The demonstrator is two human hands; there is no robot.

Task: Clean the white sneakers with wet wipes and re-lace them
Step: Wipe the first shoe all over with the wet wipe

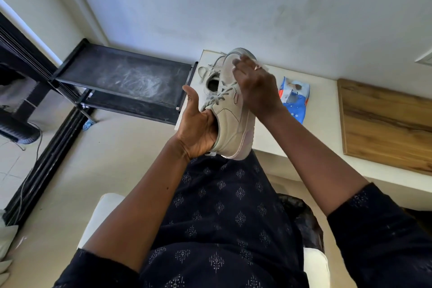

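- My left hand (198, 128) curls round the white sneaker's (231, 110) near end, over my lap.
- My right hand (254, 86), fingers flat, presses a wet wipe (263, 66) to its side.
- Wipes pack (294, 98) on desk (322, 103).

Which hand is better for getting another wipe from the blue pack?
The right hand. The blue pack lies on the table just beside it, while the left hand grips the sneaker at its heel.
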